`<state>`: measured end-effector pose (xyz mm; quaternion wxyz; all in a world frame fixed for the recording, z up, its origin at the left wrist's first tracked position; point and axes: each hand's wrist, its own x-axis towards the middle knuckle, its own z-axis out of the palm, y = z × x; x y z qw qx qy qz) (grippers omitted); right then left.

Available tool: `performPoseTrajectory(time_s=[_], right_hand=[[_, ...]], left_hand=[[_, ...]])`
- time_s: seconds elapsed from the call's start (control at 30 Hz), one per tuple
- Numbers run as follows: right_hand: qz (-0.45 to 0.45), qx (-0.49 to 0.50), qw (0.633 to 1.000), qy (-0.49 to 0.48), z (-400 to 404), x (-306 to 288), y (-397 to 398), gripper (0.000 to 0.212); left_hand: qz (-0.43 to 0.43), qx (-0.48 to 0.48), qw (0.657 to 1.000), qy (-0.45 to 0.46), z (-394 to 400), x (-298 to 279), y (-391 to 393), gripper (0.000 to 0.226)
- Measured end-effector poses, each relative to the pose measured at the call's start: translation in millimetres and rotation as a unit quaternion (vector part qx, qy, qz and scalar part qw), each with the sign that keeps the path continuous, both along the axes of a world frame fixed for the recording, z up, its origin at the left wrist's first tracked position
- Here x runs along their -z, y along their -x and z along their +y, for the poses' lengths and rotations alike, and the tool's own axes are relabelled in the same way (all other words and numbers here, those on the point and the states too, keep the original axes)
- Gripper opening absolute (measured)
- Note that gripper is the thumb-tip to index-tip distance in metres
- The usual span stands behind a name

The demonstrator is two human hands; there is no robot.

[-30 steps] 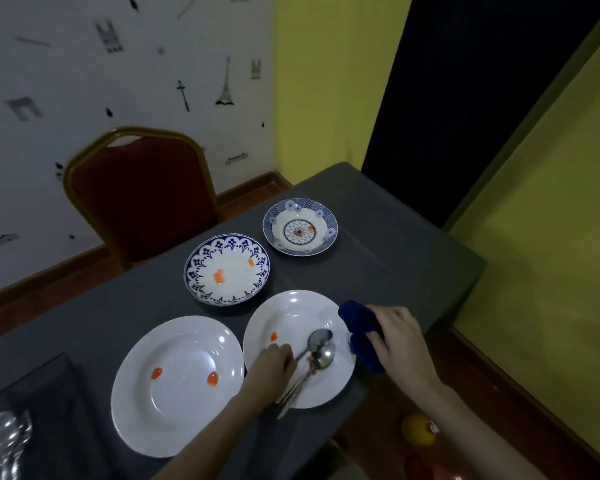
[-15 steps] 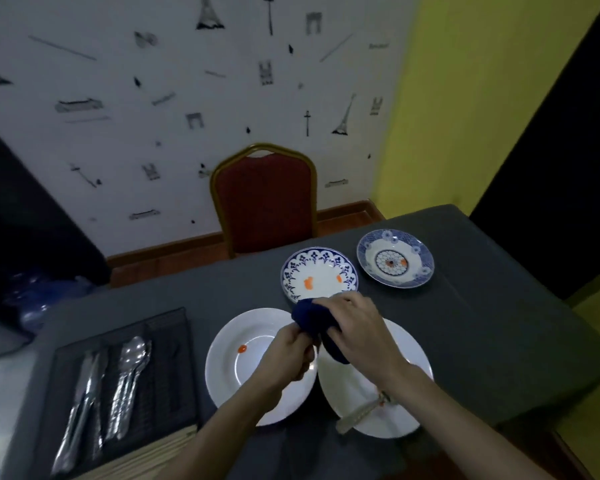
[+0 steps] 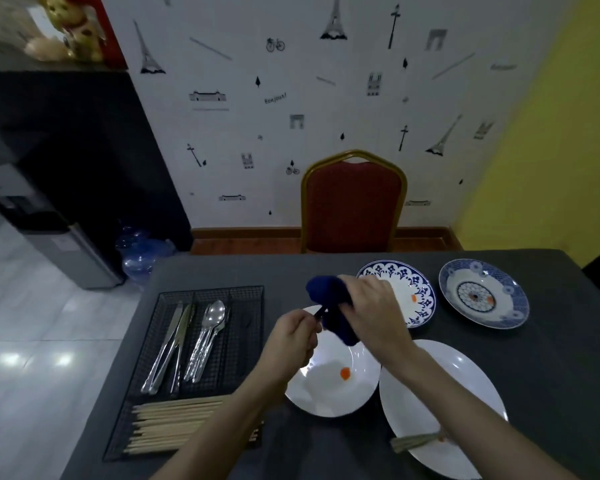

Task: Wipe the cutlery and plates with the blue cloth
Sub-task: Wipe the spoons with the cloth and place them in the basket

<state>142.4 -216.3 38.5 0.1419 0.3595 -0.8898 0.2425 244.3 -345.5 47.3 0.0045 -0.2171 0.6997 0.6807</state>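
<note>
A right hand (image 3: pixel 374 306) wraps the soft blue cloth (image 3: pixel 333 306) around a slim, likely slippery utensil whose handle the left hand (image 3: pixel 291 336) pinches just below, above a white plate (image 3: pixel 329 386).

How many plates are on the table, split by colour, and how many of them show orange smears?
Plain white plates: 2, one under the hands, one nearer the right edge
Blue-patterned plates: 2, one with a floral rim, one with a central medallion
Total: 4 plates
All 4 show orange marks.
</note>
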Motion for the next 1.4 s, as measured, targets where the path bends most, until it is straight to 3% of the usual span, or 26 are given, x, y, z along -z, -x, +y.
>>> performPoseTrajectory(time_s=[0.1, 0.23, 0.37, 0.47, 0.53, 0.7, 0.83, 0.93, 1.03, 1.1, 1.2, 1.4], right_hand=[[-0.034, 0.019, 0.999, 0.026, -4, -6, -2, 0.026], [0.011, -0.016, 1.000, -0.020, 0, -8, -4, 0.023], [-0.001, 0.064, 0.998, -0.013, 7, -13, 15, 0.024], [-0.020, 0.000, 1.000, 0.014, -3, -16, -10, 0.023], [-0.006, -0.026, 0.999, -0.025, 3, -12, -6, 0.022], [-0.011, 0.052, 0.997, -0.052, 18, -14, 23, 0.024], [-0.026, -0.008, 0.999, -0.017, 7, -14, -4, 0.024], [0.005, 0.029, 0.998, -0.055, 14, -12, 17, 0.025], [-0.042, 0.059, 0.997, -0.020, 10, -14, 20, 0.023], [-0.078, 0.039, 0.996, 0.019, 4, -15, 11, 0.023], [-0.045, 0.007, 0.999, -0.020, 7, -17, 10, 0.022], [0.010, 0.122, 0.991, -0.054, 19, -24, 47, 0.020]], left_hand=[[0.013, -0.001, 1.000, 0.007, -4, -2, 5, 0.029], [0.019, 0.023, 0.999, 0.012, -7, -2, 3, 0.028], [0.023, 0.041, 0.998, 0.046, -4, 0, 5, 0.028], [0.022, 0.028, 0.999, 0.036, -8, 0, 11, 0.027], [0.018, 0.049, 0.998, 0.035, -10, 5, 6, 0.028], [0.008, 0.069, 0.996, 0.048, -7, 4, 9, 0.027], [0.014, 0.061, 0.998, 0.025, -12, 0, 14, 0.028], [0.016, 0.084, 0.996, 0.033, -12, 0, 8, 0.028], [0.020, 0.080, 0.996, 0.037, -13, -4, 14, 0.028], [0.022, 0.076, 0.996, 0.026, -16, -9, 18, 0.029], [0.024, 0.092, 0.995, 0.034, -20, -12, 13, 0.029], [0.022, 0.035, 0.997, -0.060, -18, -10, 5, 0.027]])
